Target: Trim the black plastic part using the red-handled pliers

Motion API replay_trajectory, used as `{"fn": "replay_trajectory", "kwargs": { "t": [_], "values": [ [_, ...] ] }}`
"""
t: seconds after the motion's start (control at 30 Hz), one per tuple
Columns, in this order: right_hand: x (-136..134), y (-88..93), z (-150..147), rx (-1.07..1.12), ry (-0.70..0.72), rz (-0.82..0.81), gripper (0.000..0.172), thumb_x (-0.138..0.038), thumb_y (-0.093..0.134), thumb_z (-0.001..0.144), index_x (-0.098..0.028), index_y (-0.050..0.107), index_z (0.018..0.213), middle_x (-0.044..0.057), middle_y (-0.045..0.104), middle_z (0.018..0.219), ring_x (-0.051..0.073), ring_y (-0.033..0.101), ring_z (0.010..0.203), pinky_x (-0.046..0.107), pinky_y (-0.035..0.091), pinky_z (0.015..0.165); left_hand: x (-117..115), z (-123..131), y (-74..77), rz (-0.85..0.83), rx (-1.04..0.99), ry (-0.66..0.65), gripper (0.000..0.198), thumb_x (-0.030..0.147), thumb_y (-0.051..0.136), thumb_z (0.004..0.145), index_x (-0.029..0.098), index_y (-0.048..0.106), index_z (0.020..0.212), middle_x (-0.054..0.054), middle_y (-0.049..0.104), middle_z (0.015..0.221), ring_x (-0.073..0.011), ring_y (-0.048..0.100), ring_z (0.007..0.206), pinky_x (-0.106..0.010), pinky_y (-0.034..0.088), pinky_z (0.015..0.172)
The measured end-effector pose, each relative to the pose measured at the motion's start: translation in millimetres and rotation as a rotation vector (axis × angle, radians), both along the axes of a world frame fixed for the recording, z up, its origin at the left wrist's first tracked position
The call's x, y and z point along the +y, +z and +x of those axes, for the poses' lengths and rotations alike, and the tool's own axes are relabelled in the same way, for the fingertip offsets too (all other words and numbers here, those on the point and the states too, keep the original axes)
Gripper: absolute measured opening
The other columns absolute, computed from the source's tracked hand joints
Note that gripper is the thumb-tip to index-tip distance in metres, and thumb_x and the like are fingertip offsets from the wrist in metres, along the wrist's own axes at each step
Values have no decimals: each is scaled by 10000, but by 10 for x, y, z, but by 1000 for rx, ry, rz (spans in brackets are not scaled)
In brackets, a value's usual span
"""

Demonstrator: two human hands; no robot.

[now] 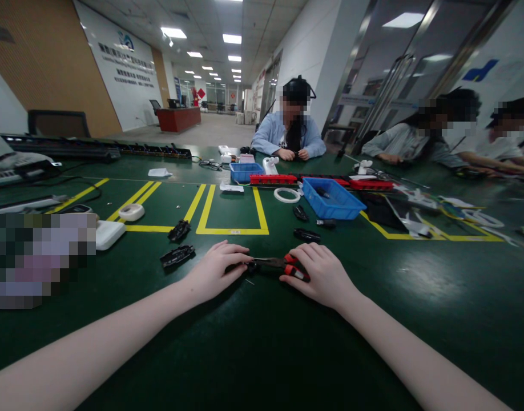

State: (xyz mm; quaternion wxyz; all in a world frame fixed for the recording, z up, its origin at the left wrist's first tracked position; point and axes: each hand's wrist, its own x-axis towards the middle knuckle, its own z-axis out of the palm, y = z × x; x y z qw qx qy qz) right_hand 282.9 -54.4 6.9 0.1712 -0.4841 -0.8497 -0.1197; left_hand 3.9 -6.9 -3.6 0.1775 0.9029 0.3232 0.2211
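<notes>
My right hand (321, 269) is closed round the red-and-black handles of a pair of pliers (291, 267). The jaws point left and touch a small dark part (252, 266) pinched in the fingertips of my left hand (216, 270); its exact kind I cannot make out. A thin pin-like piece (249, 281) lies on the green table just below the jaws. Left of my left hand rest two black plastic parts, one nearer (177, 257) and one farther (179, 230). Beyond the pliers are more black pieces, among them a long one (307, 235).
A blue bin (330, 200) holding dark parts stands beyond my right hand, beside a white ring (286, 195). Red strips (273, 179) and a smaller blue bin (245, 171) lie farther back. A white box (109, 234) sits left. A person (289, 134) sits opposite; others sit right.
</notes>
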Motion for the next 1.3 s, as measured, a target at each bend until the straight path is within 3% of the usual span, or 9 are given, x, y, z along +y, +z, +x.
{"fn": "replay_trajectory", "kwargs": {
  "t": [0.33, 0.47, 0.6, 1.1, 1.3],
  "values": [
    [4, -9, 0, -1, -3, -58, 406, -523, 633, 857, -150, 613, 1015, 111, 662, 960, 245, 613, 852, 362, 472, 730, 13, -3, -47, 51, -8, -9, 277, 225, 526, 974, 252, 675, 1206, -54, 639, 1303, -233, 603, 1188, -529, 390, 1111],
    [7, -8, -10, 3, -3, -94, 395, -519, 633, 859, -153, 606, 1004, 106, 659, 953, 244, 615, 845, 366, 486, 731, -3, 9, -16, 44, 2, -14, 274, 231, 525, 972, 240, 679, 1200, -62, 642, 1295, -240, 610, 1160, -481, 468, 1036],
    [5, 1, -23, 18, -5, -111, 407, -531, 651, 841, -161, 598, 1001, 100, 652, 946, 242, 617, 839, 363, 494, 726, -30, 15, 19, 54, 19, -5, 277, 279, 564, 957, 236, 662, 1212, -61, 644, 1282, -246, 608, 1155, -482, 469, 1032],
    [-4, 9, -14, -31, 11, -20, 388, -508, 630, 859, -165, 605, 1037, 108, 671, 960, 245, 607, 847, 363, 467, 724, -27, 11, 9, 23, 9, 7, 215, 214, 601, 936, 224, 613, 1151, -43, 668, 1188, -226, 631, 1086, -424, 535, 935],
    [-3, 16, -24, -29, 6, -60, 373, -508, 630, 861, -169, 604, 1016, 104, 657, 976, 237, 606, 839, 356, 465, 715, -54, 19, 0, 85, 2, 0, 268, 189, 593, 936, 226, 580, 1201, -40, 652, 1236, -220, 591, 1179, -447, 467, 1057]
  ]
}}
